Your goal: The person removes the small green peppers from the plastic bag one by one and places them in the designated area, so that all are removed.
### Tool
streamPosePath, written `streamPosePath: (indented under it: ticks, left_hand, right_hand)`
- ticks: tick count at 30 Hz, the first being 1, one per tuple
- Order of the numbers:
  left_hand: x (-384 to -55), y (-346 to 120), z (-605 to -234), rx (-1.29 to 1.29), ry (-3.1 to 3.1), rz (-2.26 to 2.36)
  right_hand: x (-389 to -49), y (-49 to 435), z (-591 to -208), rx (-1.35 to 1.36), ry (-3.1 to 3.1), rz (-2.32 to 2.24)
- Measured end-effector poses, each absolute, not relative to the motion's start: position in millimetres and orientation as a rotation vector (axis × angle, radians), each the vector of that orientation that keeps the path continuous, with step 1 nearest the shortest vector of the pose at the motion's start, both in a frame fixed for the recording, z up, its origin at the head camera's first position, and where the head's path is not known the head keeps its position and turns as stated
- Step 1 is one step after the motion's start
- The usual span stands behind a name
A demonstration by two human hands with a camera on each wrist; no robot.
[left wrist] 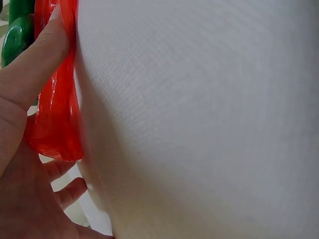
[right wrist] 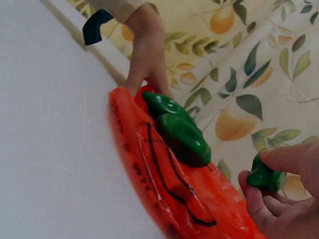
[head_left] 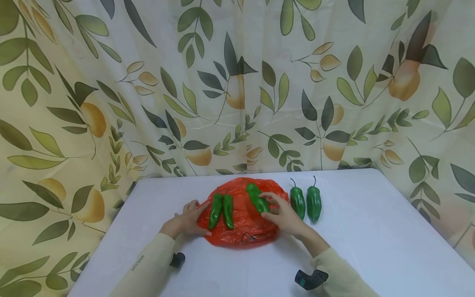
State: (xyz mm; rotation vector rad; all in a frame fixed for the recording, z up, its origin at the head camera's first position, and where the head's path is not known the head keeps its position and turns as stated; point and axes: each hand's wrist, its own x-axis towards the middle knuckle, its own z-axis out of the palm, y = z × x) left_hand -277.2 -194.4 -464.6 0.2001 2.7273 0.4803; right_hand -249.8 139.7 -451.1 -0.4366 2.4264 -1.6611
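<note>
In the head view a red plastic bag (head_left: 239,210) lies on the white table, with two green peppers (head_left: 216,211) side by side on its left half. My right hand (head_left: 283,214) pinches another green pepper (head_left: 255,194) between thumb and fingers over the bag's right half. The right wrist view shows one end of this held pepper (right wrist: 266,177); the fingers cover part of it. At the bag's left edge rests my left hand (head_left: 191,218), its fingers spread. Its thumb (left wrist: 47,45) lies straight along the red plastic in the left wrist view.
Just right of the bag, two more green peppers (head_left: 313,204) lie on the table (head_left: 371,239), stems pointing to the far edge. Behind the table hangs a curtain (head_left: 237,123) printed with leaves and fruit. A dark strap device (head_left: 311,279) sits by the right wrist.
</note>
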Motion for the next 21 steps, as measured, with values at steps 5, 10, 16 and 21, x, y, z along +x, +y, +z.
streamPosePath:
  ticks: [5, 10, 16, 21]
  left_hand:
    - [-279, -195, -464, 0.197, 2.730, 0.463]
    - [-281, -195, -465, 0.201, 2.722, 0.455]
    - [-281, -194, -465, 0.205, 2.719, 0.449]
    - [-280, -194, -464, 0.206, 2.718, 0.449]
  right_hand:
    - [-244, 156, -447, -0.477, 2.308, -1.693]
    - [-236, 172, -444, -0.479, 2.113, -1.720]
    - [-235, 183, -440, -0.557, 1.863, -1.785]
    - [-234, 184, -434, -0.564, 1.845, -1.777]
